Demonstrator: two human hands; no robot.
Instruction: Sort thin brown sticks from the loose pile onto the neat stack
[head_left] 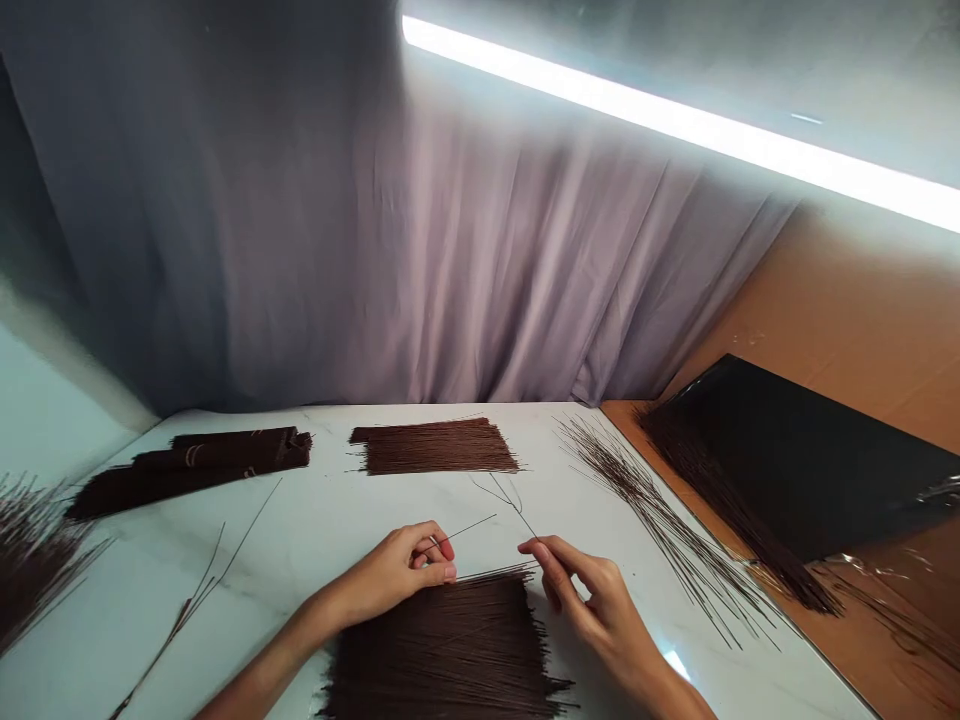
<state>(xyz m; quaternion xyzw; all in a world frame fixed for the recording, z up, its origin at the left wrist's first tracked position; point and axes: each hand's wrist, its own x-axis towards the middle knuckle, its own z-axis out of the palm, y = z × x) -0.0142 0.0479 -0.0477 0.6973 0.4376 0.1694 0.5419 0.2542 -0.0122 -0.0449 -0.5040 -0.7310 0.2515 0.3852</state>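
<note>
Thin stick (469, 528) pinched in my left hand (397, 570); right hand (592, 600) pinching another stick (517, 508); sorting from stick pile (450, 650) beneath hands; next, careful separation.

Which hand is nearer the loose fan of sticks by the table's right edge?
Right. The right hand sits just left of the fanned sticks; the left hand is farther left, across the near stick pile.

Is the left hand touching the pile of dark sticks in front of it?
Touching. The head view shows the left hand with its fingertips resting on the top edge of the near stick pile, also pinching a single thin stick.
</note>
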